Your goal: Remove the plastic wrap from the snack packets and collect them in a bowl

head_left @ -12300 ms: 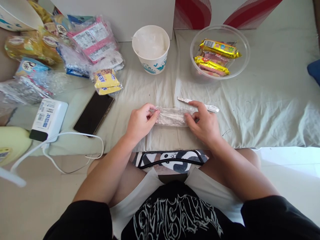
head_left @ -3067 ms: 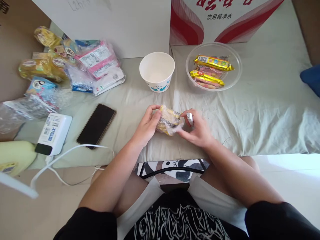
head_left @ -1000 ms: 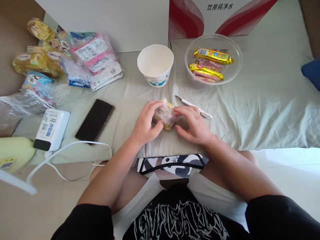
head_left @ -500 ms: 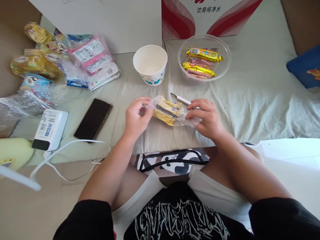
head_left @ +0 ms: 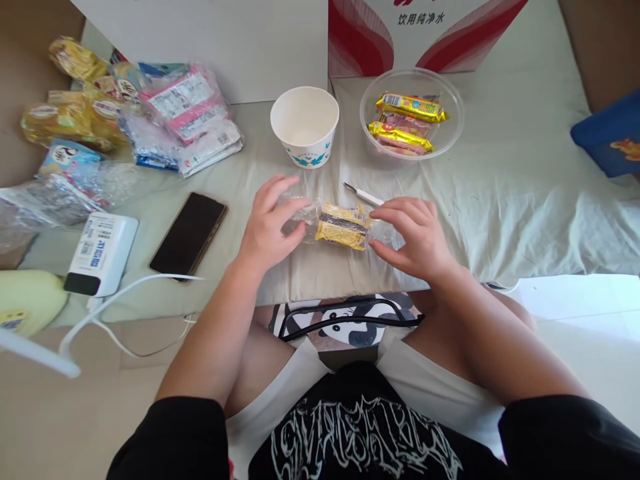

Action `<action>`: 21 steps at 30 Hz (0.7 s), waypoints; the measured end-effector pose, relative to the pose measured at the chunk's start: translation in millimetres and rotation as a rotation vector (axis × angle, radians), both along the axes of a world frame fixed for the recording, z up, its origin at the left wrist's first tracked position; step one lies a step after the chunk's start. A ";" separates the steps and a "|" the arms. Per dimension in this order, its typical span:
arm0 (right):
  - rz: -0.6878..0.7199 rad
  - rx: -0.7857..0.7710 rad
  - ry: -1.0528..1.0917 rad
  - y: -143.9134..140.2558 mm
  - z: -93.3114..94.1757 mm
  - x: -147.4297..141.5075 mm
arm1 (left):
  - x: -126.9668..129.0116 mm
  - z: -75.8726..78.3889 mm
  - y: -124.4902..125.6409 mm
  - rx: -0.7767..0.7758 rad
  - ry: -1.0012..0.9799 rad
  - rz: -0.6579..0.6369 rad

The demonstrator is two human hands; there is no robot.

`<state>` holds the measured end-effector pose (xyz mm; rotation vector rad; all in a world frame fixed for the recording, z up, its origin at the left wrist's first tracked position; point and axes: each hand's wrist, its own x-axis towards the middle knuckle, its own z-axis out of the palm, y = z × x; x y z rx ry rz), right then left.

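Observation:
A bundle of yellow snack packets (head_left: 344,225) in clear plastic wrap lies on the cloth in front of me. At its left end, my left hand (head_left: 274,223) is open, fingers spread beside the loose wrap. My right hand (head_left: 414,235) is at the bundle's right end, thumb and fingers apart around the crumpled plastic. Just beyond the right fingers lies a white pen-like tool (head_left: 363,194) with a thin dark tip, partly hidden by that hand. Behind the bundle stand a white paper bowl (head_left: 306,143) and a clear plastic bowl (head_left: 453,137) holding yellow and pink wrapped snacks.
A black phone (head_left: 189,235) and a white power bank (head_left: 103,257) with a cable lie to the left. Packaged snacks (head_left: 185,103) pile up at the far left. Cardboard boxes (head_left: 425,40) stand along the back. A blue item (head_left: 607,133) is at the right.
Both hands have loosened from the plastic wrap and their fingers have spread. The yellow bundle has turned and settled flatter on the cloth.

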<state>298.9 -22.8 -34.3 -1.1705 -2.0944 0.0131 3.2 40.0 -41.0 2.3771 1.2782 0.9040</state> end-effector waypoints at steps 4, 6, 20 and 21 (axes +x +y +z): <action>-0.263 -0.003 -0.044 7.1 -8.3 -0.8 | 4.3 6.9 -4.9 -0.039 -0.081 0.032; -0.391 0.070 0.005 8.3 -6.6 1.1 | 6.7 10.5 -8.7 -0.120 -0.178 0.100; 0.022 -0.094 -0.194 -3.8 -8.4 -29.3 | 16.5 21.7 -3.1 -0.666 -0.743 0.396; 0.039 -0.059 -0.209 -3.9 -7.6 -28.7 | 16.4 21.5 -2.3 -0.662 -0.743 0.403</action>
